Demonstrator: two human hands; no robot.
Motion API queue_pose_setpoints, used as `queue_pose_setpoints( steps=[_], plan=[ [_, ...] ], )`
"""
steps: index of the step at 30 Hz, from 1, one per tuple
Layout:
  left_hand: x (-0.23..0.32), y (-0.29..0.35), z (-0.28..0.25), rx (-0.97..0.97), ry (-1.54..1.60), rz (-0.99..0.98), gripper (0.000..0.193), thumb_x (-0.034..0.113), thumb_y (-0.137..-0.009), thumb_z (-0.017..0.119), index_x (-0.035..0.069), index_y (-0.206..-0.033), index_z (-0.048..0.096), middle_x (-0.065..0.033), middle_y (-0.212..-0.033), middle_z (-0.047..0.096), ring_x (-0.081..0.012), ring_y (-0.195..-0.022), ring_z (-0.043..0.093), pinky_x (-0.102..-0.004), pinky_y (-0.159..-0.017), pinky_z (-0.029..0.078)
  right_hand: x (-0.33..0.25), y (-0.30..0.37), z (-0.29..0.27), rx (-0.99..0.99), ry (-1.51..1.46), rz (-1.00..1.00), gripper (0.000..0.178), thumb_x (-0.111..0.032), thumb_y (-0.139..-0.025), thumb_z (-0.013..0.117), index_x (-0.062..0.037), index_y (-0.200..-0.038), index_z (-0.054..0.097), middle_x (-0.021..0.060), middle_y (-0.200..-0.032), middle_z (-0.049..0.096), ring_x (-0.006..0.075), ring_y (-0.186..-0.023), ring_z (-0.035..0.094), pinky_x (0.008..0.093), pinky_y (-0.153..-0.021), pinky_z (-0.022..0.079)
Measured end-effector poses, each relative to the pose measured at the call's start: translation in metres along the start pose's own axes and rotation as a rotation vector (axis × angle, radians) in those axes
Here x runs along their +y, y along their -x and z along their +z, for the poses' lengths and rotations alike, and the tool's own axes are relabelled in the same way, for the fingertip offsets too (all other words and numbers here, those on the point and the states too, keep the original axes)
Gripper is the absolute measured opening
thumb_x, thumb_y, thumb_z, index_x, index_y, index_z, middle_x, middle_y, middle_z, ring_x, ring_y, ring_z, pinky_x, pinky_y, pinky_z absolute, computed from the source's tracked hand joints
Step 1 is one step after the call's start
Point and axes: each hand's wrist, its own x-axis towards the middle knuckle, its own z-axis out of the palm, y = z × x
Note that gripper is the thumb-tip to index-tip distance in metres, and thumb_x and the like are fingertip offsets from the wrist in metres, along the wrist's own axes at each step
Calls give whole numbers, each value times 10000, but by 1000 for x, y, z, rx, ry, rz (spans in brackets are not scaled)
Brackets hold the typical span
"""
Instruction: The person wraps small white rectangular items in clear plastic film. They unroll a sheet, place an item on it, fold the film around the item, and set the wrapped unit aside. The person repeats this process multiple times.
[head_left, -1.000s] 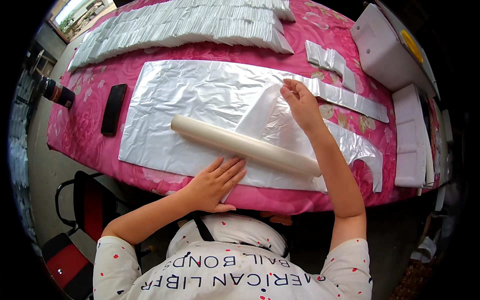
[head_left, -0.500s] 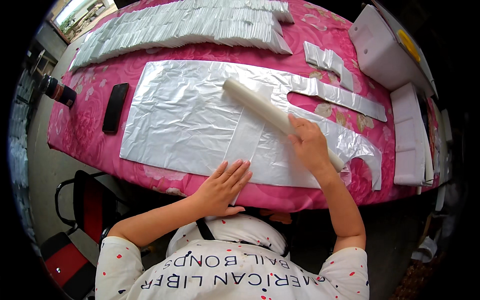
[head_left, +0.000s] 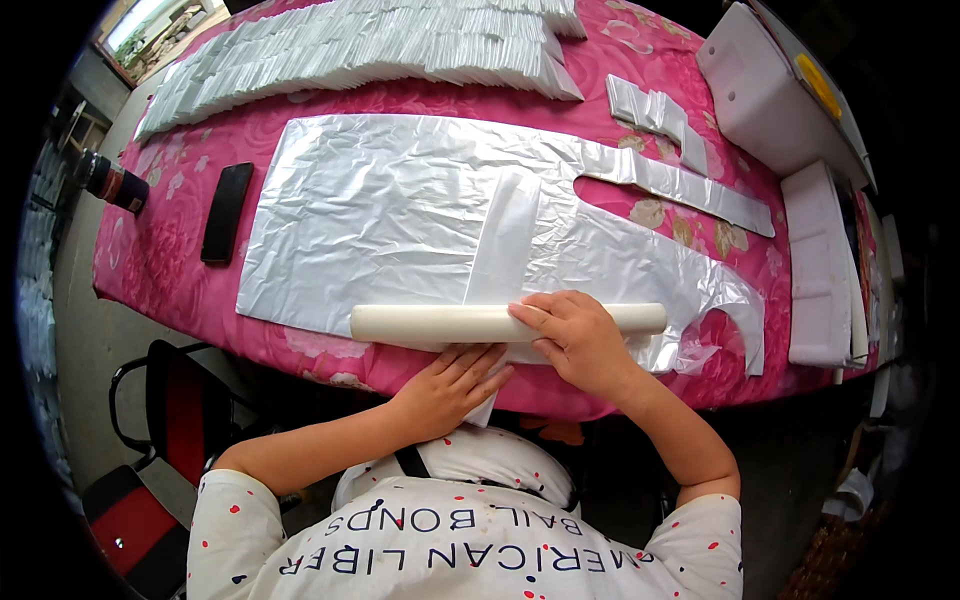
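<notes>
Seeing a smooth, straight off-white roll (head_left: 430, 323) (satin look, blunt ends) over the near edge of the crinkled silvery sheet (head_left: 380, 210). Right hand (head_left: 578, 340) grip wrapped round it; left hand (head_left: 445, 393) flat, unclenched, at the tabletop (head_left: 165, 265) edge.

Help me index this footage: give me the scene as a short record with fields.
Left hand: flat over the near end of a pale strip
Right hand: gripping a pale cylinder
Cylinder direction: left to right, across the near side of a silvery sheet
Sheet shape: spread out, wrinkled, curved cut-outs toward its right
Left side: dark phone, dark bottle
Far side: rows of folded white pieces
Surface: pink floral tablecloth
</notes>
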Motion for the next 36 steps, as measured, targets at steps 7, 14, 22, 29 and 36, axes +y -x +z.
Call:
queue_pose_setpoints(
  steps=[7, 14, 22, 29, 36],
  plan=[
    [10, -1, 0, -8, -79, -37, 564, 187, -832, 439, 29, -1363, 335, -185, -1429, 297, -315, -1327, 289, -439, -1056, 262, 19, -46, 10, 116, 65, -54, 488, -12, -683, 646, -121, -1155, 589, 73, -1081, 600, 268, -975, 546, 384, -879, 407],
    [8, 1, -1, -13, -20, 10, 570, 172, -835, 424, 18, -1373, 315, -156, -1449, 277, -274, -1349, 262, -417, -1079, 242, 56, -102, 15, 331, 215, -74, 498, -10, -694, 641, -155, -1168, 593, 27, -1059, 619, 239, -962, 551, 361, -889, 405],
    [-13, 17, -4, 28, 222, 92, 475, 133, -834, 434, -10, -1286, 434, -146, -1390, 377, -270, -1315, 327, -418, -1080, 263, 45, -93, 16, 363, 259, -108, 508, 14, -698, 599, -128, -1186, 576, 106, -1278, 497, 308, -1249, 371, 387, -1012, 342],
    [-21, 12, -18, 301, 768, 9, 546, -78, -682, 532, 24, -1218, 513, -155, -1251, 507, -312, -1144, 504, -386, -968, 423, 7, -27, 23, -147, -215, -261, 587, 69, -608, 503, -37, -1183, 552, 145, -1288, 481, 349, -1236, 394, 409, -1011, 363],
    [-34, 6, -18, 193, 257, 192, 568, 161, -710, 631, 40, -1245, 483, -108, -1276, 497, -258, -1167, 492, -389, -969, 401, -3, 1, 48, 53, -22, -186, 436, 20, -659, 591, -22, -1094, 588, 119, -1184, 553, 296, -1136, 491, 371, -949, 420]
  ],
)
